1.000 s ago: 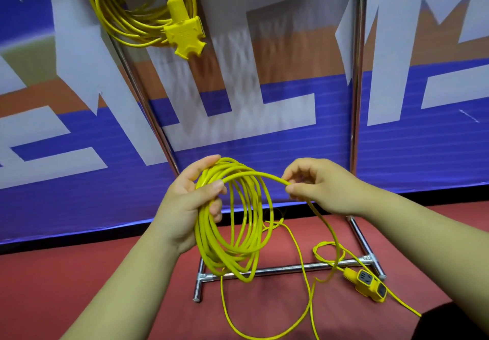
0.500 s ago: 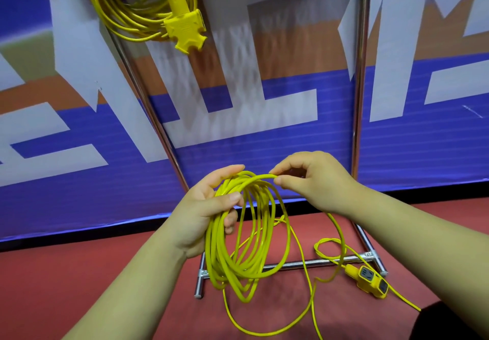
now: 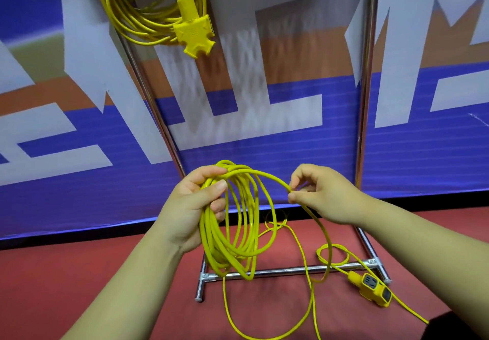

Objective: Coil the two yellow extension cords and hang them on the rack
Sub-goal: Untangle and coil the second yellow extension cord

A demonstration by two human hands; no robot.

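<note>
- Yellow, smooth and round in section, a cord [image 3: 210,242] hangs as a bundle of long oval loops from the left hand [image 3: 190,207]. That hand's fingers and thumb are curled round the top of the bundle.
- The right hand [image 3: 322,194] pinches a single strand of the same cord between thumb and forefinger, just beside the bundle. The strand arches from the left hand's grip across to that pinch.
- Below the pinch the strand drops in a slack curve to the floor [image 3: 79,286], a matt red surface, where it lies in loose bends and one small ring.
- A blocky yellow socket block [image 3: 370,288] with dark grey outlet faces lies on the floor near the right foot of the rack. A thin length of cord runs out of it toward the lower right.
- The rack [image 3: 366,101] is shiny chrome tube: two uprights, a low crossbar joined by clamp fittings, and short feet on the floor. The bottom of the held bundle hangs in front of the crossbar.
- A second cord [image 3: 127,29], also yellow, hangs coiled at the top left of the rack. What carries it is cut off by the frame edge.
- Its chunky socket head [image 3: 194,33], cross-shaped with stubby arms, dangles at the front of that coil.
- Behind stands a ribbed banner [image 3: 264,154] in blue, orange and pale grey angular shapes.
</note>
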